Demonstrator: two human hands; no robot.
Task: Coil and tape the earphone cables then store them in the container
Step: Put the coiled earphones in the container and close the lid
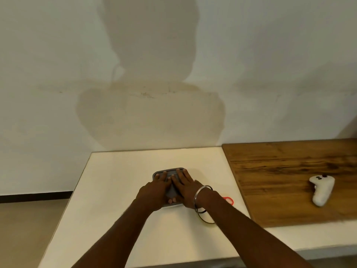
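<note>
A grey lidded container [171,190] sits on the white table [119,190]. My left hand [154,190] and my right hand [187,187] both lie flat on its lid, fingers spread and pointing away from me, thumbs near the front edge. The lid covers the inside, so no earphone cables show. A red tape dispenser [229,200] peeks out just right of my right wrist, mostly hidden by the arm.
A ring-shaped tape roll [206,219] lies on the table under my right forearm. A wooden board [280,182] covers the right side and carries a white game controller [321,190]. A pale wall stands right behind the table.
</note>
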